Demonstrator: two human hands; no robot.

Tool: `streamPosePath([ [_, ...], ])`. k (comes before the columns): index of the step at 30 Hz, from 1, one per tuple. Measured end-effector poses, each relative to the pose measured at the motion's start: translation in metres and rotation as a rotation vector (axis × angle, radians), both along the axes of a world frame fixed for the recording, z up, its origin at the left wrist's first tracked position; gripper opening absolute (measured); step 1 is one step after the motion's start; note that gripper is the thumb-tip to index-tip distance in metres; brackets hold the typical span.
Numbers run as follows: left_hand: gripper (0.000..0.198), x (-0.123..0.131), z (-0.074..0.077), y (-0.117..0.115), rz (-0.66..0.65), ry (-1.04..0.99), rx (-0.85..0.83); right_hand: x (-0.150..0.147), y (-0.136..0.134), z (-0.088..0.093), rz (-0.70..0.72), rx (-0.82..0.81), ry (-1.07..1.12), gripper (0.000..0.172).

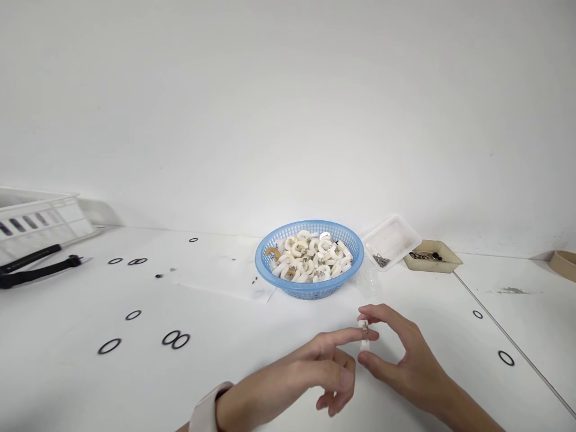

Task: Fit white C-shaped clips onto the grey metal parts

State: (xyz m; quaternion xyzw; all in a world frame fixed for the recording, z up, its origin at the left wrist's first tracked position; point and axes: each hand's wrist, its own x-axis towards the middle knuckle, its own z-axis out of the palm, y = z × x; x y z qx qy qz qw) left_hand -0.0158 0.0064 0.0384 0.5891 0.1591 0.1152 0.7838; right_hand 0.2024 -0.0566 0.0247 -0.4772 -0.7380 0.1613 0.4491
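Observation:
My right hand (402, 354) pinches a small white C-shaped plastic piece (365, 345) upright between thumb and index finger. A small metal part (365, 330) shows at the middle of that piece. From the left, my left hand (319, 363) reaches over with its index finger stretched out, the tip at the metal part. Its other fingers are loosely bent and hold nothing that I can see. Behind both hands stands a blue mesh basket (310, 289), heaped with similar white curved pieces (310, 258), some with metal bits and a few tan ones.
Right of the basket are a clear plastic tray (400, 231) with thin metal pins (380, 260) and a cream box (432, 266) of dark rings. Several black rings (109, 346) lie scattered. At left are a white crate (67, 222) and black-handled tool (36, 267); a tan round object (564, 264) is far right.

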Motion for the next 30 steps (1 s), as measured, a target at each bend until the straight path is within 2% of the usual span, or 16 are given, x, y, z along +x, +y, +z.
streamPosePath([
  [7,0.075,0.003,0.001,-0.001,-0.052,-0.004,0.003,-0.001,-0.001,-0.003,0.004,0.016,0.001,0.051],
  [15,0.074,0.003,0.001,0.000,-0.049,-0.057,0.006,-0.001,0.000,0.001,0.000,0.006,-0.024,0.055],
  [21,0.072,0.001,0.006,-0.002,-0.023,-0.031,0.003,-0.001,-0.001,-0.002,0.013,0.180,-0.103,0.049],
  [25,0.072,0.001,0.008,-0.002,-0.033,-0.026,-0.006,-0.003,-0.002,-0.003,0.008,0.304,-0.139,0.052],
  [30,0.070,0.002,0.010,-0.001,-0.039,-0.037,0.007,-0.003,-0.003,-0.001,0.019,0.303,-0.210,0.038],
])
